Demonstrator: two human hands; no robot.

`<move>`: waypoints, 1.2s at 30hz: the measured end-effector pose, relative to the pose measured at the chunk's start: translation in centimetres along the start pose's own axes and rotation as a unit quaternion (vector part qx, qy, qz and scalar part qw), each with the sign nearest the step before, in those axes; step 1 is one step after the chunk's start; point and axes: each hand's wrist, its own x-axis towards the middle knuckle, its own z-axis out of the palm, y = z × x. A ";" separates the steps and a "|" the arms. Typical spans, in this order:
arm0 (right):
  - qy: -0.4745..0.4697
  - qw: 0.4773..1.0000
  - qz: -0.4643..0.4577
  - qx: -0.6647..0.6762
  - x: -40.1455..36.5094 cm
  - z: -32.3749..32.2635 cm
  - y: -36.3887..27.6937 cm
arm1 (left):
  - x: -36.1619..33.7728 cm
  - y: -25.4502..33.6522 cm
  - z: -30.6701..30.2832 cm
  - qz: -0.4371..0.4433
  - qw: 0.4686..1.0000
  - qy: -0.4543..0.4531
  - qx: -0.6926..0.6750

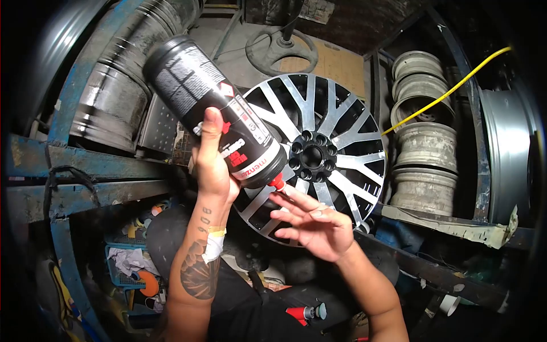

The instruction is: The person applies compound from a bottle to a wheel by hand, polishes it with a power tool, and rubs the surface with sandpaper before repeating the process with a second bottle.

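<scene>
My left hand (213, 168) is wrapped round a large black bottle (191, 82) with white print and red lettering. The bottle is tipped nozzle-down, its red nozzle (277, 182) pointing at the fingertips of my right hand (323, 228). That hand is open, palm up, fingers spread, with the index fingertip right at the nozzle. Behind both hands is a black alloy wheel (335, 124) with bright silver spokes and a ring of bolt holes; the bottle and my hands hide part of its left and lower side.
Stacked dull rims (424, 142) stand on the right, darker wheels (108, 105) on the left. A yellow hose (450, 88) crosses the right rack. Blue metal bars (31, 159) flank the left, above a blue basket (117, 273) of rags. A red-bodied tool (299, 314) lies low.
</scene>
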 end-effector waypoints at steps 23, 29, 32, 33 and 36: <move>0.197 0.396 0.022 -0.896 -0.4 -4.4 1.0 | -0.6 -0.8 -0.8 0.041 0.998 -0.002 0.045; 0.149 0.413 0.031 -0.898 -1.3 -2.7 0.1 | -1.0 -0.1 0.6 0.001 0.998 -0.041 0.043; 0.205 0.388 0.037 -0.898 -0.6 -2.8 -1.2 | -1.5 0.4 0.7 0.007 0.997 -0.064 0.039; 0.203 0.389 0.030 -0.898 -0.2 -3.3 -1.3 | -1.6 0.5 1.0 -0.002 0.996 -0.073 0.046; 0.196 0.398 0.024 -0.896 -0.1 -4.3 0.2 | -1.5 0.3 1.6 -0.021 0.995 -0.077 0.055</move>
